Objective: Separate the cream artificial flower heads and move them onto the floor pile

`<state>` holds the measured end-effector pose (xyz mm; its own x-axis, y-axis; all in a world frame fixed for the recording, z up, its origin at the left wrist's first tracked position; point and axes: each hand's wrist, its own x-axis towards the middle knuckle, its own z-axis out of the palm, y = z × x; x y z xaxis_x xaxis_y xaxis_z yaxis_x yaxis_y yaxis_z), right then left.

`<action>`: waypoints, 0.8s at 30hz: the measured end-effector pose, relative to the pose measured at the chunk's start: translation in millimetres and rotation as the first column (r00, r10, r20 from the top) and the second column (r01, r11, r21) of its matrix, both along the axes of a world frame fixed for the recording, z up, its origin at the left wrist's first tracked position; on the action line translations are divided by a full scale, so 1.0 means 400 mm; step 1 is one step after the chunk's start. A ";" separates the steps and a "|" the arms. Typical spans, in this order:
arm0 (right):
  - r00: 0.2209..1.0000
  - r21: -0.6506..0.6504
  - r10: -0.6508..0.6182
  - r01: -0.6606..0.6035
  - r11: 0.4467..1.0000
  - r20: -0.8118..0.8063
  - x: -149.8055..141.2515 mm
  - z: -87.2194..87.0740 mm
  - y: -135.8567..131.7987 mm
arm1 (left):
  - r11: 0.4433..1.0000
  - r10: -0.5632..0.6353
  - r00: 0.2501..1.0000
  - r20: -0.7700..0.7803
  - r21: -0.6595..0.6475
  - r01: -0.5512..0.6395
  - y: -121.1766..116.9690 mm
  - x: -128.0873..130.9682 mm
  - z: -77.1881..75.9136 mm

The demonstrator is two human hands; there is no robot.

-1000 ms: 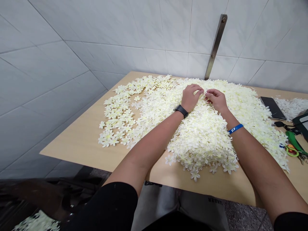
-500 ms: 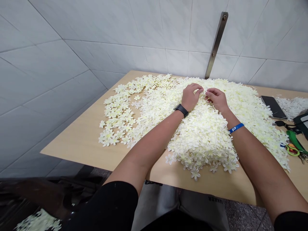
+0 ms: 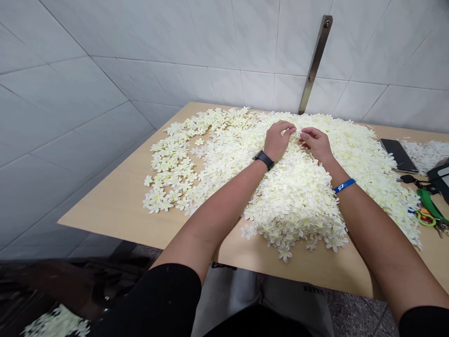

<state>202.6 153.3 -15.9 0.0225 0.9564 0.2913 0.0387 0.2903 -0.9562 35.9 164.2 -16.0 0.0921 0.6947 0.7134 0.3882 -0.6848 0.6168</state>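
Pinching a small white artificial flower [image 3: 298,133] between their fingertips, two bare hands meet above the far side of a heap of loose creamy blossoms [image 3: 294,206] on a tan tabletop [image 3: 115,206]. The left hand [image 3: 278,142], a black watch [image 3: 264,159] on its wrist, has thumb and forefinger together on the flower's left side. The right hand [image 3: 318,145], a blue wristband [image 3: 344,186] on its forearm, appears to grip the right side in the same way. The flower therefore lies just right of the left fingertips and just left of the right ones, touching both, with neither hand clearly nearer.

Fingertips cover much of the flower, and it is too small to tell its long axis, or whether it is one blossom or several layered together. The curled lower fingers of the right hand are partly hidden against the blossoms beneath.

To the right, beyond the blossoms, lie a dark phone [image 3: 399,155] and a pile of thin white pieces [image 3: 428,154]. Near them is a green-handled object [image 3: 430,204], cut off by the edge, so its kind is uncertain. At lower left, a dim cluster of pale blossoms [image 3: 58,323] is also cropped.
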 end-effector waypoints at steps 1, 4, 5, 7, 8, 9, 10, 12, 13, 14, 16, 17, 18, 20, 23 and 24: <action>1.000 -0.002 -0.001 0.001 1.000 0.007 0.000 0.000 -0.001 | 1.000 -0.004 1.000 0.004 0.001 0.004 0.001 0.000 0.000; 1.000 -0.013 -0.005 0.005 1.000 0.018 -0.002 0.003 -0.006 | 1.000 -0.013 1.000 0.002 -0.008 0.013 0.001 0.000 0.000; 1.000 -0.016 -0.008 0.009 1.000 0.017 -0.003 0.005 -0.008 | 1.000 -0.016 1.000 -0.002 -0.012 0.016 0.001 -0.001 0.000; 1.000 -0.018 -0.022 0.022 1.000 0.009 -0.006 0.006 -0.010 | 1.000 -0.029 1.000 -0.005 -0.009 0.029 -0.001 -0.001 0.001; 1.000 -0.016 -0.029 0.029 0.999 0.007 -0.007 0.007 -0.010 | 0.999 -0.034 0.999 -0.003 -0.006 0.034 -0.002 -0.002 0.001; 0.999 -0.015 -0.033 0.033 0.999 0.008 -0.008 0.007 -0.011 | 0.999 -0.033 0.999 -0.001 -0.006 0.033 -0.002 -0.002 0.001; 0.999 -0.013 -0.037 0.037 0.999 0.011 -0.009 0.007 -0.011 | 1.000 -0.025 1.000 0.002 -0.009 0.025 -0.002 -0.002 0.001; 0.999 -0.012 -0.042 0.042 0.999 0.016 -0.009 0.007 -0.011 | 1.000 0.013 1.000 0.013 -0.025 -0.012 -0.001 -0.001 0.000; 0.999 -0.012 -0.045 0.045 0.999 0.014 -0.009 0.007 -0.011 | 0.999 0.038 0.999 0.023 -0.034 -0.037 0.001 0.000 -0.001; 0.999 -0.013 -0.049 0.049 0.999 0.011 -0.008 0.008 -0.011 | 0.997 0.063 0.997 0.033 -0.045 -0.062 0.002 0.001 -0.003; 0.998 -0.015 -0.055 0.055 0.998 0.000 -0.009 0.008 -0.012 | 0.992 0.112 0.993 0.043 -0.070 -0.109 0.005 0.004 -0.005; 0.998 -0.017 -0.058 0.058 0.998 -0.007 -0.009 0.009 -0.012 | 0.988 0.134 0.990 0.037 -0.087 -0.130 0.005 0.005 -0.005; 0.998 -0.019 -0.060 0.060 0.998 -0.016 -0.010 0.009 -0.012 | 0.984 0.151 0.988 0.023 -0.101 -0.148 0.005 0.006 -0.005; 0.997 -0.020 -0.069 0.068 0.998 -0.036 -0.011 0.008 -0.011 | 0.981 0.161 0.987 -0.008 -0.108 -0.161 0.000 0.007 -0.002; 0.996 -0.013 -0.078 0.077 0.997 -0.042 -0.010 0.005 -0.009 | 0.992 0.112 0.993 -0.022 -0.056 -0.113 -0.011 0.006 0.004; 0.996 -0.010 -0.077 0.076 0.997 -0.035 -0.009 0.004 -0.009 | 0.996 0.087 0.996 -0.028 -0.034 -0.088 -0.014 0.006 0.006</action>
